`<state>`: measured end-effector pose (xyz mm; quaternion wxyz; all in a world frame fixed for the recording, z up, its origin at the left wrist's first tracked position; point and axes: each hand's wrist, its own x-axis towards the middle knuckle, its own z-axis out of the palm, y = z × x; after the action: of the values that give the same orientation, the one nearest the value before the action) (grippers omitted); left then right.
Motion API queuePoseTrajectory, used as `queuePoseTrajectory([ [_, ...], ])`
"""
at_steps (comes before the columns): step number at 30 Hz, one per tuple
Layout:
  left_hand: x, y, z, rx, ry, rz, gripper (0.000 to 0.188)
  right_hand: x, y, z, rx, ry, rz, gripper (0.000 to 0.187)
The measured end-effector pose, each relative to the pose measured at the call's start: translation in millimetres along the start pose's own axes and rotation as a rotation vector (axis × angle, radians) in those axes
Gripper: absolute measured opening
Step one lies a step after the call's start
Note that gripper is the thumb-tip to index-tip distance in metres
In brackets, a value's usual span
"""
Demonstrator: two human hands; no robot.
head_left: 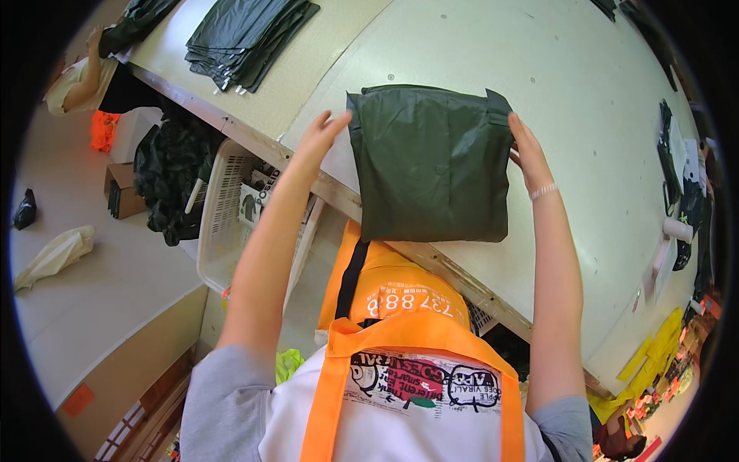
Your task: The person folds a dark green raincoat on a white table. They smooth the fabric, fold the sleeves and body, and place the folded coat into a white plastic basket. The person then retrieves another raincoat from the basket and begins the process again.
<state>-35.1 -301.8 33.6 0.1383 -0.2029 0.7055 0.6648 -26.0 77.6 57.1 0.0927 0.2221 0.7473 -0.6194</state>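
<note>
A square folded bundle of dark green, slightly shiny fabric lies on the pale worktable in front of me, its near edge over the table's front edge. At its upper left corner is my left hand, fingers stretched and apart, the tips at or just beside the fabric. My right hand lies along the upper right side, fingers extended against the edge and partly hidden behind it. Neither hand is closed around the fabric. A raised flap stands at the bundle's upper right corner.
A stack of dark green folded pieces lies at the table's far left. Below the table edge are a white plastic basket and a dark heap. Another person is at the upper left. Yellow fabric lies at right.
</note>
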Motion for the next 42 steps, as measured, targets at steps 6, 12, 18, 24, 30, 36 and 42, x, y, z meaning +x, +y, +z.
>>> queuePoseTrajectory([
  [6, 72, 39, 36, -0.03, -0.315, -0.299, 0.052, 54, -24, 18, 0.397, -0.237, 0.302, 0.052],
  [12, 93, 74, 78, -0.066, -0.442, -0.073, 0.033, 43, -23, -25, 0.376, -0.07, 0.164, 0.045],
  [18, -30, 167, 45, 0.402, -0.617, 0.994, 0.025, -133, -85, -61, -0.158, 0.048, -0.477, 0.029],
  [24, -54, 11, 11, 0.877, -0.886, 1.287, 0.016, -194, 54, -6, -0.785, 0.023, -0.649, 0.032],
  [30, -68, 42, 6, 0.776, -0.633, 1.12, 0.02, -203, 35, -7, -0.563, 0.218, -0.426, 0.015],
  [36, -35, 19, 105, 1.242, -0.495, 1.058, 0.065, -117, 40, 57, -1.098, 0.354, -0.533, 0.045],
  [42, 2, 2, 105, 0.813, -0.402, 0.919, 0.064, -86, 64, 42, -0.664, 0.463, -0.718, 0.044],
])
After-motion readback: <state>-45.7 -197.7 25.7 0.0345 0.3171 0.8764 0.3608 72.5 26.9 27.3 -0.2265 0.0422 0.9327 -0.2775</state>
